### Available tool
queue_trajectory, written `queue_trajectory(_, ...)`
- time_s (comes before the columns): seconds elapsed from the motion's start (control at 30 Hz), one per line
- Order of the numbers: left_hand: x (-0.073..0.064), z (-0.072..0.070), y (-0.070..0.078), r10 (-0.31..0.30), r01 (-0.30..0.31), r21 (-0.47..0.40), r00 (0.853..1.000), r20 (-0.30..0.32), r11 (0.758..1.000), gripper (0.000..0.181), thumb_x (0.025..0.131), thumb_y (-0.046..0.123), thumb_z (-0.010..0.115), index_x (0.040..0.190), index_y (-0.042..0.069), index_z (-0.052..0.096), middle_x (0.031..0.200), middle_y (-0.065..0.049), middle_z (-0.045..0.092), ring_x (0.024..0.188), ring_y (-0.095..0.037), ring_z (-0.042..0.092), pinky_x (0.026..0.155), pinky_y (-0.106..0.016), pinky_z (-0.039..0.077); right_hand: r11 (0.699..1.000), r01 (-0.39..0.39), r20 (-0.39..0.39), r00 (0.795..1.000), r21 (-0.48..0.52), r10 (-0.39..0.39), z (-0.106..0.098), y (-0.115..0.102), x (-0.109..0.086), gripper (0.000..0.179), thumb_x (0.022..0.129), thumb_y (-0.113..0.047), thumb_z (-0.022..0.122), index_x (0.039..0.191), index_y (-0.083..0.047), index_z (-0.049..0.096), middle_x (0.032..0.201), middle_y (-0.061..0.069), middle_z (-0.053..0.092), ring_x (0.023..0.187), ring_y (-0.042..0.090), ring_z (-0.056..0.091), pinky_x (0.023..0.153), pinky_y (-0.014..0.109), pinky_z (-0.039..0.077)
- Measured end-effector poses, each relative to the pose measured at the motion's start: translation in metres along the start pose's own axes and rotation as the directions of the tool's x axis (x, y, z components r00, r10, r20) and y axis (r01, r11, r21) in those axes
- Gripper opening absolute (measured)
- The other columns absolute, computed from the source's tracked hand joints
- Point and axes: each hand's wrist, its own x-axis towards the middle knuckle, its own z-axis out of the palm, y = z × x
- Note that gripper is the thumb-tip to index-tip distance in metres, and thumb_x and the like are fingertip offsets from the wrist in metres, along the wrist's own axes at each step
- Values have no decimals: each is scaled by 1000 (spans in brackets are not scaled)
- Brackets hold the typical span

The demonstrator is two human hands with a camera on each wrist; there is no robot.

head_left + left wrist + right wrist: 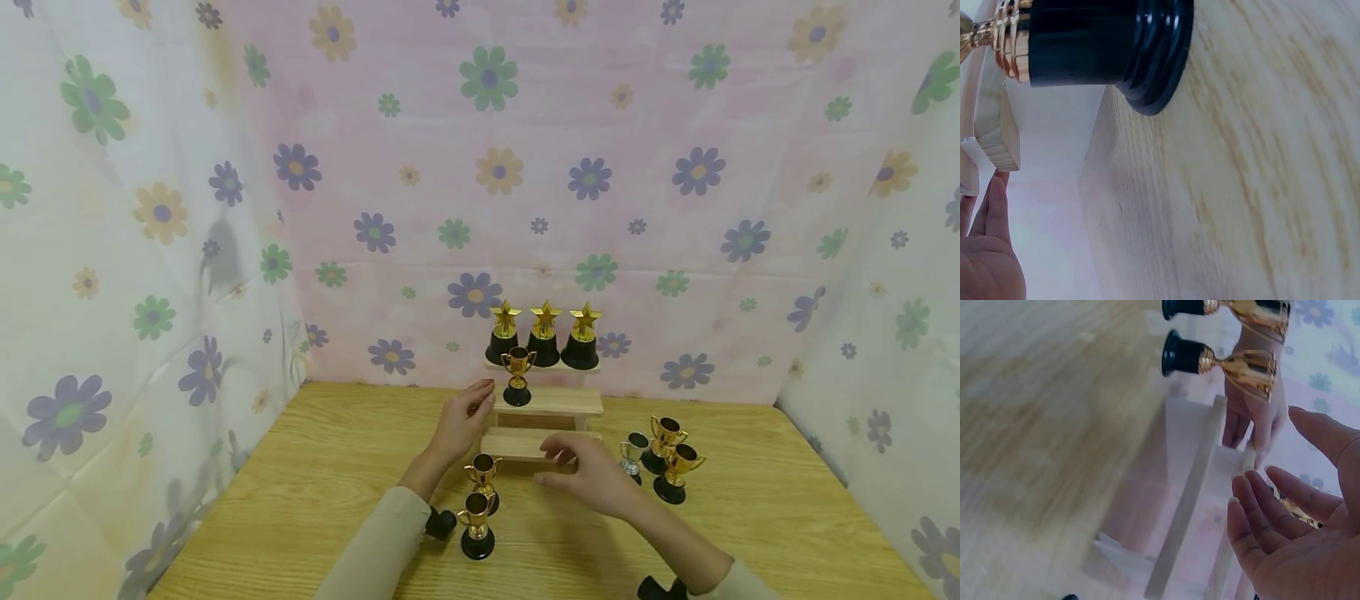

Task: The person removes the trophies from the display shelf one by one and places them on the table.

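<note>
Two hands (pixel 459 423) — six cups (pixel 477 508), three stars (pixel 546 317)

Bright gold over black bases on the star trophies (pixel 545 342), likewise on the middle-step cup (pixel 517 375), the front cups (pixel 477 517) and the right-hand gold cups (pixel 680 465). Silver over black on the silver cup (pixel 634 450). Pale wood tones on the stepped stand (pixel 562 402); yellower tan with brown grain on the table (pixel 360 433). Pink behind, off-white at the sides on the cloth (pixel 405 133), scattered with purple, green and orange-yellow daisies (pixel 489 79), centres in contrasting colours. Plain beige on the sleeves (pixel 382 542).
</note>
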Motion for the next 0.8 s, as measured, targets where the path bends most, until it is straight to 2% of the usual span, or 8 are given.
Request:
queue_trajectory(0.23,0,-1,1,-16,16,-2,1000,2,1000,39,107,16,56,136,-9,61,148,-18,55,126,-35,61,97,-44,56,1000,-10,-77,997,-19,8,-11,-1,12,42,90,-26,80,121,0,68,112,15,68,96,25,64,82,38,55)
queue_trajectory(0.5,-1,-1,-1,8,-8,4,1000,11,1000,39,107,15,56,136,-11,60,147,-27,53,124,-38,63,95,-46,57,999,-53,-167,985,-12,50,-12,2,31,44,90,-20,80,127,0,66,117,15,68,106,34,66,91,51,55)
queue_trajectory(0.8,0,-1,2,-29,29,-8,999,21,1000,40,108,17,55,138,-9,59,150,-23,52,127,-36,60,98,-47,55,998,-68,-212,975,-17,63,-8,8,52,46,90,-21,81,128,-1,64,126,17,66,111,37,64,93,52,56)
